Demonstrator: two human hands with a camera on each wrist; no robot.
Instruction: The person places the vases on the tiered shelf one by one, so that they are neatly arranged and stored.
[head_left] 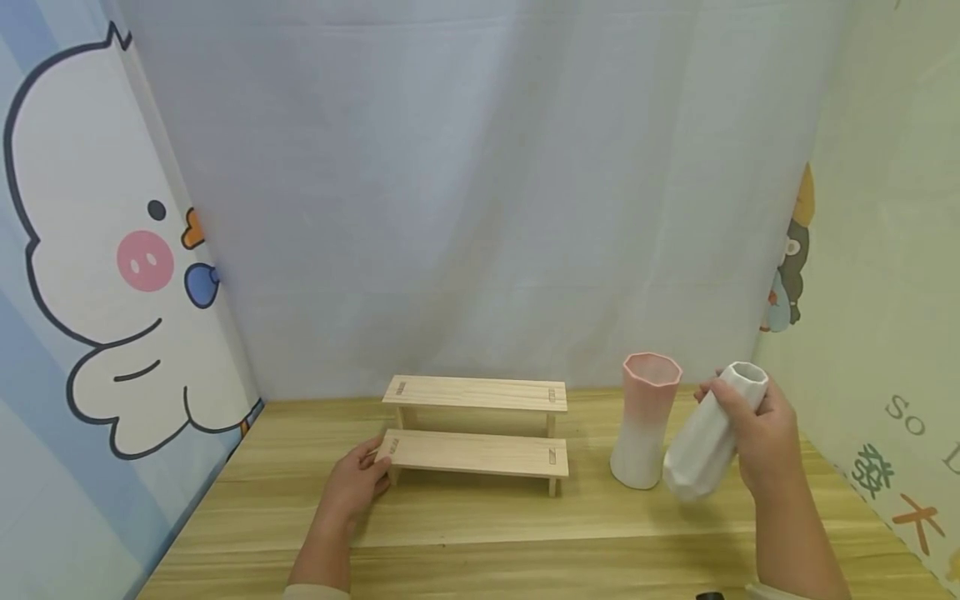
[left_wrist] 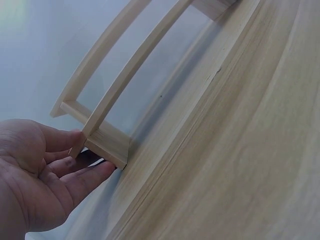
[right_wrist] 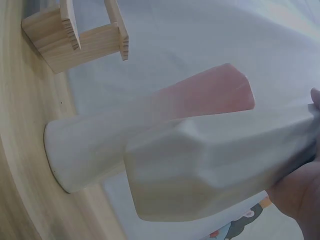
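white, faceted, ceramic-looking vase (head_left: 701, 454) leans in the right hand (head_left: 771, 437), base to the lower left

we find the white vase at the right of the head frame, with the right hand curled round its upper part, just below the mouth. its long axis slants: mouth toward the upper right, base toward the lower left. in the right wrist view we see the base clear of the pale, wood-grained table (head_left: 555, 554).

the relation that any next move turns on, we judge, is this slant against the vase beside it, the tall, flared, pink-to-white one (head_left: 643, 425), which stands upright on the table just left of the leaning base. we cannot tell whether the two touch; in the right wrist view one overlaps the other. setting the white vase down would call for bringing its axis upright without knocking its neighbour.

the right hand is plainly the nearer one. our left hand (head_left: 352, 483) is well apart, left of centre in the head frame, pinching the left end of the lower step of a two-step, pale wooden stand (head_left: 472, 452), whose long axis runs left to right across the middle.
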